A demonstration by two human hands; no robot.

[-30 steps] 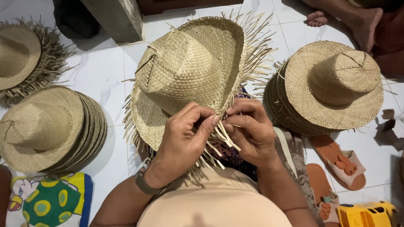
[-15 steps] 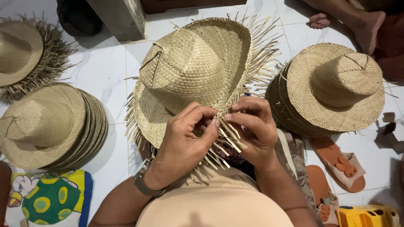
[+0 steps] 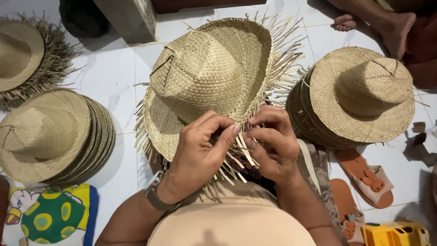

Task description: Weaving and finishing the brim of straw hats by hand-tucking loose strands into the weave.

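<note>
A woven straw hat (image 3: 207, 77) with loose fringe strands around its brim lies tilted over my lap. My left hand (image 3: 200, 152) grips the near brim edge, thumb and fingers pinching the loose straw strands (image 3: 236, 157). My right hand (image 3: 273, 146) meets it from the right, fingertips closed on the same strands at the brim. A watch sits on my left wrist (image 3: 154, 198).
A stack of finished straw hats (image 3: 359, 95) sits right, another stack (image 3: 50, 134) left, and a fringed hat (image 3: 27, 57) far left. Orange sandals (image 3: 364, 175), a yellow toy truck (image 3: 393, 234), a printed cloth (image 3: 50, 216) and another person's foot (image 3: 391, 25) lie around on white tiles.
The hat has shifted slightly right and turned as both hands work along the brim; my fingers have closed tighter together on the fringe strands.
</note>
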